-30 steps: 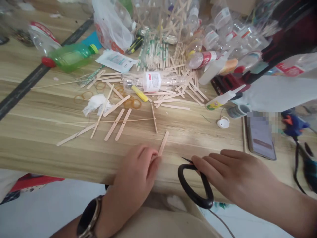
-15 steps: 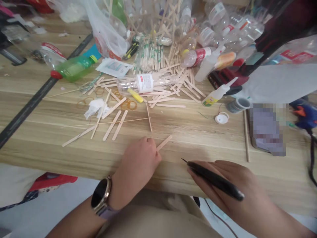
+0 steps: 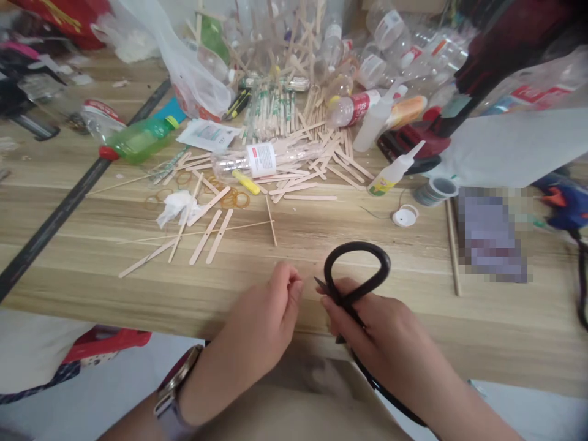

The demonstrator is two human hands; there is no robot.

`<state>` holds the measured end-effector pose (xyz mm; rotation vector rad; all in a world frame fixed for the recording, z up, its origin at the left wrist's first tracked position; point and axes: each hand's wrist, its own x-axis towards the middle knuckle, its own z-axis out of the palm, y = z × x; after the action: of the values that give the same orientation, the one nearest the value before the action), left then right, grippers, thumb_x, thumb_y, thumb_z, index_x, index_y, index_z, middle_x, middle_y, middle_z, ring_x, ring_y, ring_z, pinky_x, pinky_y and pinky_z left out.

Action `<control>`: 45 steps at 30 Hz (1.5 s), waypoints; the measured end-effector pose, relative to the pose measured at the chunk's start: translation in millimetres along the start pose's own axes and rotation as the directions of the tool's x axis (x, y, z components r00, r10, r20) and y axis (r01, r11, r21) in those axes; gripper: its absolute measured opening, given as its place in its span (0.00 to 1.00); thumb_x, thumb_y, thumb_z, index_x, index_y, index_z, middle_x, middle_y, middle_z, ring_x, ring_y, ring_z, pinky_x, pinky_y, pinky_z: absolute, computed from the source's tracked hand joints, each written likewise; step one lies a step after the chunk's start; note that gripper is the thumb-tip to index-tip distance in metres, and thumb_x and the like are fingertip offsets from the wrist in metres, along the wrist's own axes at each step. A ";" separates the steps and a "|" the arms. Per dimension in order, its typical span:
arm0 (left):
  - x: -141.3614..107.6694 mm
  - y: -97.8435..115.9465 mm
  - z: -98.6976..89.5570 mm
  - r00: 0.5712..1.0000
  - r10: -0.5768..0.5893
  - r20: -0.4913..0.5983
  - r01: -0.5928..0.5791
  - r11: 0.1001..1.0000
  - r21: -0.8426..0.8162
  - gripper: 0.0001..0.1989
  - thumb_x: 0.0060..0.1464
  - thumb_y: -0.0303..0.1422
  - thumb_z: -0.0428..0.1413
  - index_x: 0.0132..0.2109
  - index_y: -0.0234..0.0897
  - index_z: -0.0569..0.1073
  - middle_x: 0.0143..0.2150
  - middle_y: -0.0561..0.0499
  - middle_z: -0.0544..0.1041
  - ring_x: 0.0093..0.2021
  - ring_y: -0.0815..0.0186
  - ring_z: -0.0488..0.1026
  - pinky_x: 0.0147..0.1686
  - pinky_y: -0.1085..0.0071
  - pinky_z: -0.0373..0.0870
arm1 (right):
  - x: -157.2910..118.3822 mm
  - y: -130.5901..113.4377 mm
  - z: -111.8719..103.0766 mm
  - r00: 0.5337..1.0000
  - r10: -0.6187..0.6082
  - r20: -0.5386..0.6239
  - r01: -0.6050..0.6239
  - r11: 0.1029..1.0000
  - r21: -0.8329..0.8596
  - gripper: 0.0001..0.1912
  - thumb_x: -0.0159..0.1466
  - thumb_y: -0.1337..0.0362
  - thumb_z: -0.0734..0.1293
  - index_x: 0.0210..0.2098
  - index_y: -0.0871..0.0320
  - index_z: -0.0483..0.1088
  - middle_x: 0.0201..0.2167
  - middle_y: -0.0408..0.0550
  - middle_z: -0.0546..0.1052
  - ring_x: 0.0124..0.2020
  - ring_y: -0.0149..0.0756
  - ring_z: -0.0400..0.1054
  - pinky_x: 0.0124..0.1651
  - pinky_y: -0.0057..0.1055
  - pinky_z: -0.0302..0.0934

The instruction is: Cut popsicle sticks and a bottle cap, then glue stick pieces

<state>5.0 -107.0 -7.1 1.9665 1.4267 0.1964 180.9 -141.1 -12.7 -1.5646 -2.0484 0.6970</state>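
My left hand [image 3: 257, 337] is closed in a pinch above the table's near edge; whatever sits between its fingertips is hidden. To its right, my right hand [image 3: 386, 331] grips black scissors [image 3: 358, 247]. One large loop handle stands up above the fingers, and a dark pointed tip faces my left hand without touching it. Beyond the left hand lie two wooden craft sticks [image 3: 219, 236] with dark marks at their middles. A thin stick [image 3: 271, 220] lies just past both hands, and a crumpled white tissue [image 3: 173, 208] is farther left.
Many craft sticks [image 3: 310, 197] lie heaped behind, beside a clear bottle [image 3: 261, 160]. A glue bottle [image 3: 390, 177], small tub [image 3: 434, 191], white cap [image 3: 405, 216] and phone [image 3: 491, 236] stand or lie right. A black bar [image 3: 59, 211] crosses the left side, near a green bottle [image 3: 144, 138].
My right hand has turned, so the scissors' loop now shows, and it has come closer to my left hand. The craft stick that stuck out of my left hand is no longer visible.
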 end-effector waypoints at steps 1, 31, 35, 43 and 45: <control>-2.2 1.1 0.0 1.000 0.000 -0.020 0.000 1.000 -0.029 0.11 0.66 0.34 0.38 0.40 0.39 0.63 0.27 0.53 0.74 0.25 0.64 0.72 0.24 0.70 0.62 | 0.1 -0.6 1.8 1.000 0.011 -0.005 -0.011 1.000 0.008 0.15 0.69 0.62 0.57 0.26 0.55 0.64 0.17 0.40 0.73 0.16 0.31 0.69 0.20 0.24 0.58; -14.3 -5.4 -2.3 0.750 0.645 -0.147 -0.484 0.687 0.543 0.16 0.56 0.17 0.42 0.47 0.26 0.69 0.26 0.48 0.77 0.24 0.61 0.74 0.21 0.68 0.71 | 11.6 -2.6 -10.4 0.986 -0.157 0.063 0.144 0.974 0.172 0.23 0.70 0.68 0.57 0.21 0.57 0.72 0.23 0.43 0.77 0.24 0.28 0.73 0.28 0.21 0.67; -15.4 -5.3 -1.8 0.748 0.646 -0.155 -0.484 0.690 0.538 0.16 0.53 0.15 0.42 0.45 0.26 0.69 0.25 0.48 0.77 0.23 0.61 0.75 0.20 0.67 0.72 | 9.8 -1.6 -9.6 0.977 -0.209 0.039 0.204 0.974 0.102 0.23 0.70 0.68 0.55 0.23 0.57 0.74 0.21 0.44 0.76 0.19 0.29 0.71 0.24 0.22 0.66; -17.0 -7.1 -2.3 0.733 0.669 -0.126 -0.503 0.657 0.561 0.17 0.53 0.16 0.44 0.47 0.24 0.70 0.26 0.47 0.78 0.24 0.63 0.75 0.26 0.70 0.74 | 9.2 -3.2 -9.4 0.986 -0.102 0.132 0.079 0.983 0.167 0.25 0.70 0.67 0.57 0.17 0.56 0.69 0.23 0.43 0.77 0.26 0.28 0.74 0.30 0.19 0.67; -18.5 -7.2 -3.0 0.767 0.632 -0.110 -0.495 0.692 0.526 0.16 0.53 0.17 0.46 0.47 0.27 0.71 0.27 0.48 0.79 0.25 0.64 0.75 0.27 0.70 0.74 | 9.0 -1.3 -9.3 0.978 -0.198 0.071 0.195 0.980 0.048 0.23 0.71 0.68 0.55 0.23 0.58 0.72 0.22 0.44 0.77 0.24 0.30 0.73 0.27 0.22 0.67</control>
<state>-9.2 -120.9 -4.3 2.8712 1.0236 0.4668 183.7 -131.6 -4.3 -1.3089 -2.1934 0.7274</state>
